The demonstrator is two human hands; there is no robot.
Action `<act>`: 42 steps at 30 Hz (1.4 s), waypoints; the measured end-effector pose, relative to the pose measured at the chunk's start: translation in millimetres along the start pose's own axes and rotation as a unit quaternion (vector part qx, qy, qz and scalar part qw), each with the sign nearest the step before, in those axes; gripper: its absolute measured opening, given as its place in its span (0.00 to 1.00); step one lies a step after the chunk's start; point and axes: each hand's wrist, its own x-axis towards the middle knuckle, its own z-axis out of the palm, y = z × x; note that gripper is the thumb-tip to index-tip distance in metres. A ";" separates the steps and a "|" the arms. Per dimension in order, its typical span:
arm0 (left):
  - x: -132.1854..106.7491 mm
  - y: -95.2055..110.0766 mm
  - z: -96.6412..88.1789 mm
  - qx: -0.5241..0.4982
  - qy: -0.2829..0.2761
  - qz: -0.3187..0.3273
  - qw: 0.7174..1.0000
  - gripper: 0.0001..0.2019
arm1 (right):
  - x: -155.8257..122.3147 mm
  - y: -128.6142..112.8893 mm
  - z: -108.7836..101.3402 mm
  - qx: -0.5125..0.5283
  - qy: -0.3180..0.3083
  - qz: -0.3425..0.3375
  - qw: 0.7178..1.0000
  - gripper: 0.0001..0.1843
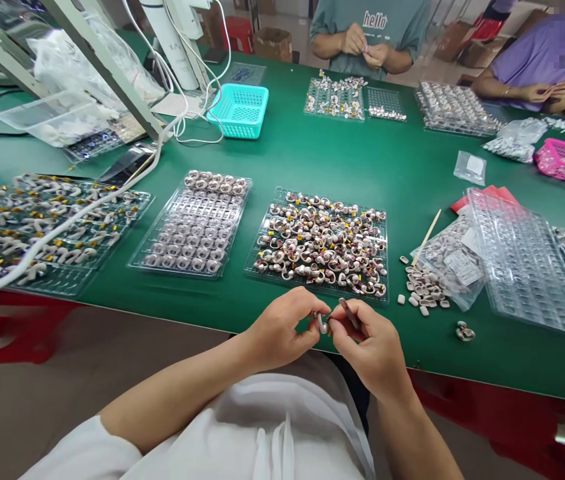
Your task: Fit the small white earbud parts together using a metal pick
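My left hand pinches a small pale curved part between thumb and fingertips, close to the table's front edge. My right hand is closed around brown tweezers, its thumb and fingertips meeting the same part. What the fingertips cover cannot be made out. Just beyond both hands lies a clear tray heaped with similar curved parts that carry yellow and dark red bits. To the right of my right hand, small beige caps lie loose, and a single assembled piece sits nearer the edge.
A tray of round pieces and a tray of curved parts with yellow film stand left. At right are a bag of caps, a wooden stick and an empty clear tray. A turquoise basket stands behind; two people work opposite.
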 end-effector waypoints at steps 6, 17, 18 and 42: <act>-1.0 0.5 -2.5 -0.022 -0.034 -0.012 0.999 0.09 | 1.0 -7.6 -10.6 -0.007 -0.058 0.011 0.998 0.03; -1.1 0.2 -1.7 -0.030 0.001 0.006 1.000 0.10 | -2.1 1.0 -3.3 0.053 -0.034 0.059 0.996 0.05; -1.2 0.2 -1.7 -0.033 0.003 0.008 0.999 0.10 | -2.4 1.5 -1.4 0.060 -0.029 0.063 0.996 0.05; -1.7 4.9 -6.1 -0.056 0.040 -0.056 0.996 0.09 | -11.1 7.4 25.8 0.073 0.064 -0.037 0.995 0.03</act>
